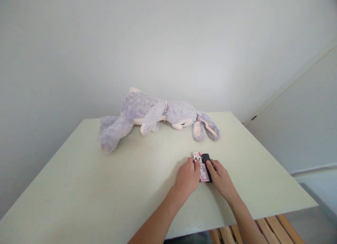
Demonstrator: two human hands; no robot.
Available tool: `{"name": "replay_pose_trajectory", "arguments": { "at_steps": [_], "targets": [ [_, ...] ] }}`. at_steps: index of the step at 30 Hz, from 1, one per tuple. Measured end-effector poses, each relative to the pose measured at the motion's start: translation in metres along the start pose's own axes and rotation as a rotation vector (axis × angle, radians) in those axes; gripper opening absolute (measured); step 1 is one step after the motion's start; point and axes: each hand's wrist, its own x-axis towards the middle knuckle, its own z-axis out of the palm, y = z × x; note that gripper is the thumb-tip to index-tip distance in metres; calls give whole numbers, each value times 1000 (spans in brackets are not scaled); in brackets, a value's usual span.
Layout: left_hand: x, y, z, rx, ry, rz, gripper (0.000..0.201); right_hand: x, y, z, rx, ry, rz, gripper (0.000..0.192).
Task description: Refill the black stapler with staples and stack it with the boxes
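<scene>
Head view: two bare hands meet over a small flat pack (203, 171) at lower centre-right of the frame, on a pale green table (79, 188). The left hand (187, 176) lies palm down at the pack's left edge, fingers together and lightly curled, their tips resting on its white and pink printed face. The right hand (220, 177) comes in from the right, fingers pressed together along a black strip that runs down the pack's right side; whether it grips that strip or only rests on it cannot be told. The pack lies flat between the two hands, its far end poking out beyond the fingertips. Its face looks glossy, like card or plastic, with small red marks near the top. Well beyond it, at centre frame, a plush rabbit (155, 116) lies face down, grey-lilac and fluffy, with cream paws, long floppy ears and a bead collar. Wooden slats (268, 230) show under the table edge at lower right.
</scene>
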Motion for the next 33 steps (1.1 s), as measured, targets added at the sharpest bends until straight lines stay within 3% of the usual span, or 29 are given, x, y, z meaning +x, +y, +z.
{"name": "replay_pose_trajectory", "arguments": {
  "at_steps": [4, 10, 14, 18, 21, 23, 27, 30, 33],
  "targets": [
    [-18, -28, -26, 54, 34, -74, 59, -11, -33, 37, 54, -96, -65, 46],
    [-68, -89, -90, 105, 129, -223, 53, -33, -92, 107, 153, -232, -180, 34],
    [-94, -108, -116, 109, 195, -296, 50, -41, -113, 137, 191, -268, -213, 32],
    [-102, -102, -105, 121, 297, -341, 37, -40, -104, 132, 186, -238, -177, 31],
    [-110, -95, -90, 142, 355, -294, 51, -38, -85, 111, 161, -185, -119, 34],
    [-118, -99, -88, 153, 369, -257, 49, -40, -72, 97, 146, -157, -84, 36],
    [-123, -129, -113, 187, 404, -244, 41, -47, -56, 82, 129, -135, -40, 38],
    [-103, -154, -134, 233, 449, -222, 40, -52, -54, 81, 123, -126, -30, 38],
    [-78, -167, -143, 229, 448, -174, 40, -53, -54, 84, 122, -114, -24, 39]
  ]
}}
